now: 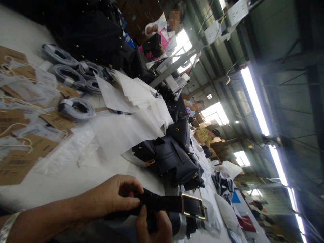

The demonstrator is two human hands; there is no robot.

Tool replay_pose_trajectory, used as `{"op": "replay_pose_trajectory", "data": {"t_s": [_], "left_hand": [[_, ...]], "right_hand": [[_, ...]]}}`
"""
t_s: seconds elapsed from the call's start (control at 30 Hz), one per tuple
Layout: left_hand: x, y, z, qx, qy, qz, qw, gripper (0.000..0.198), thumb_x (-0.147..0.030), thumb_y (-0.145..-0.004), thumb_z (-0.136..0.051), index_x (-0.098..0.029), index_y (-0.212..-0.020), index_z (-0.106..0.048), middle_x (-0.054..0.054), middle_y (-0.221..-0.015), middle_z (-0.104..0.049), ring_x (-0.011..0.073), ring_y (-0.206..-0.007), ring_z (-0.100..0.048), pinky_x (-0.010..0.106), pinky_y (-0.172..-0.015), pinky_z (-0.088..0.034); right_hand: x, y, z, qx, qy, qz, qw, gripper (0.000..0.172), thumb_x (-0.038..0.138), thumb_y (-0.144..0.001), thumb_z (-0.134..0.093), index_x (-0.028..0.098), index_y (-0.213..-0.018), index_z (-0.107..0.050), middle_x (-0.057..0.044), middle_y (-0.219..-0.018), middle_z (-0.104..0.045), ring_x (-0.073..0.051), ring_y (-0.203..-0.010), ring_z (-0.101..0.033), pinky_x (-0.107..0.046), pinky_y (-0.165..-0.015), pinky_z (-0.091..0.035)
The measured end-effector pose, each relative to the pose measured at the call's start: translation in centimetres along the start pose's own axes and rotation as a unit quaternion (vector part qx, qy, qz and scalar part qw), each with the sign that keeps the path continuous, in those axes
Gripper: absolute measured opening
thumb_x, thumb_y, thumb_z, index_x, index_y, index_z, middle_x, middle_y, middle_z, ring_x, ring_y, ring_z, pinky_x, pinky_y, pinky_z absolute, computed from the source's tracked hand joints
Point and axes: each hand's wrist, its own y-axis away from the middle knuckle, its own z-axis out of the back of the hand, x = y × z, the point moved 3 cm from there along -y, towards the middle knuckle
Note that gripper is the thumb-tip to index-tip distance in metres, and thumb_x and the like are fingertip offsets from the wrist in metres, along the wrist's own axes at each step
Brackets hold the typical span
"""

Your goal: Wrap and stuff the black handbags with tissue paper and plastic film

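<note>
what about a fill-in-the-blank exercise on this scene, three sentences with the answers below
1. The left hand and the right hand hold a black strap with a rectangular, gold-coloured, pronged ____.
2. The thin cords looped over the flat brown printed cards are coloured ____.
3. The round black coil nearest the hands is wrapped in clear ____.

Missing words: buckle; white; plastic

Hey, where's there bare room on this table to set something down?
White tabletop shows between the left hand and the nearest black bag, and between the left forearm and the brown cards. Another patch, at the picture's upper left, borders the wrapped coils and the dark pile. It's crowded where cards, coils and white sheets lie together.
</note>
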Motion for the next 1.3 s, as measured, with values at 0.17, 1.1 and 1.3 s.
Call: {"op": "replay_pose_trajectory", "data": {"t_s": [0.17,1.1,1.3], "left_hand": [[-2.2,-0.2,0.5,0.046,-0.094,-0.042,0.994,0.043,-0.050,-0.076,-0.078,-0.025,-0.110,-0.073,-0.001,-0.086,-0.062,0.0154,-0.073,-0.053,0.025,-0.063,-0.041],[-1.9,-0.2,0.3,-0.032,-0.178,-0.106,0.978,0.022,-0.042,-0.088,-0.071,-0.028,-0.105,-0.072,-0.001,-0.104,-0.070,0.0161,-0.082,-0.062,0.024,-0.074,-0.050],[-3.2,2.2,1.2,-0.170,-0.301,-0.250,0.904,0.014,-0.044,-0.089,-0.073,-0.035,-0.099,-0.077,-0.004,-0.104,-0.075,0.0171,-0.097,-0.069,0.020,-0.088,-0.052]], "right_hand": [[0.1,-0.4,0.4,0.025,0.011,0.012,1.000,0.021,0.033,-0.091,-0.063,0.019,-0.088,-0.079,-0.009,-0.079,-0.079,-0.026,-0.070,-0.077,-0.031,-0.070,-0.062],[1.1,-2.3,0.8,0.193,-0.152,-0.077,0.966,0.022,0.037,-0.097,-0.058,0.021,-0.087,-0.071,-0.004,-0.084,-0.073,-0.021,-0.079,-0.069,-0.029,-0.072,-0.054],[-0.1,-3.9,4.0,0.181,-0.133,0.022,0.974,0.018,0.027,-0.101,-0.052,0.024,-0.100,-0.069,-0.002,-0.093,-0.072,-0.019,-0.090,-0.068,-0.028,-0.079,-0.051]]}}
